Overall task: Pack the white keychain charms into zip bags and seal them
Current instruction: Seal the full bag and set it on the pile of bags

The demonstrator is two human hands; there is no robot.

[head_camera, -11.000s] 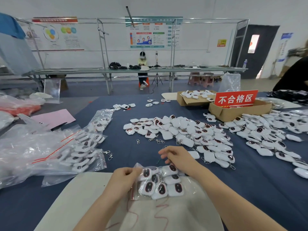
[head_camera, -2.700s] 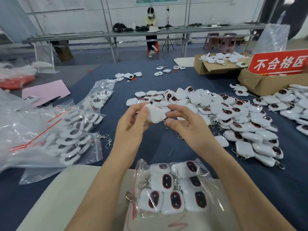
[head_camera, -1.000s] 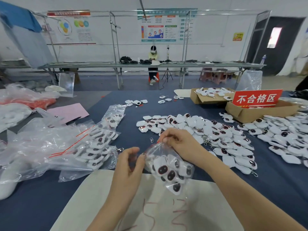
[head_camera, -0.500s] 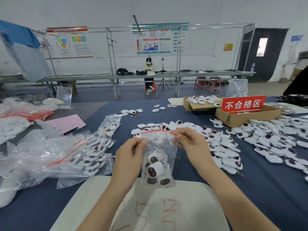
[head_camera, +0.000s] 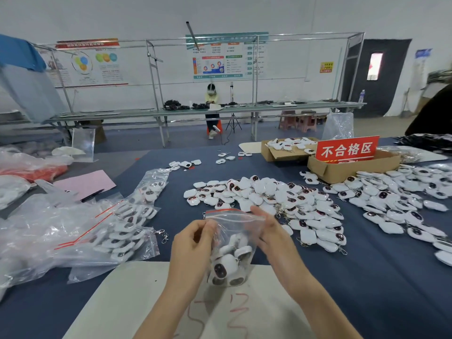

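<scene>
over the white board (head_camera: 137, 302) at the near edge of the surface (head_camera: 367, 277), you've got the zip bag (head_camera: 234, 231) hanging upright between both hands. left hand (head_camera: 193, 243) pinches the bag's left edge just under the red zip strip (head_camera: 226, 211). right hand (head_camera: 271, 238) pinches the right edge, fingertips up at the top corner. hands are apart, one on each side, both clamped on the bag.

what changed: a few seconds back the bag lay flat on the board and you were turning a loose charm in both hands. one second back the bag was up but tilted. now it's vertical and the charms (head_camera: 227, 263) have dropped into a clump at the bottom, clear of the mouth. half a second ago your fingers were right on the zip line; now they sit a little lower.

read: filling looks finished for this bag, and sealing is the step in hand. can't tell if the strip is closed along its whole length; the right end looks slightly gaped. i'd run thumb and finger along it before setting the bag down.

filled bags (head_camera: 122, 231) lie to your left. the loose pile (head_camera: 269, 199) sits just behind the bag, plenty left to pack.
</scene>
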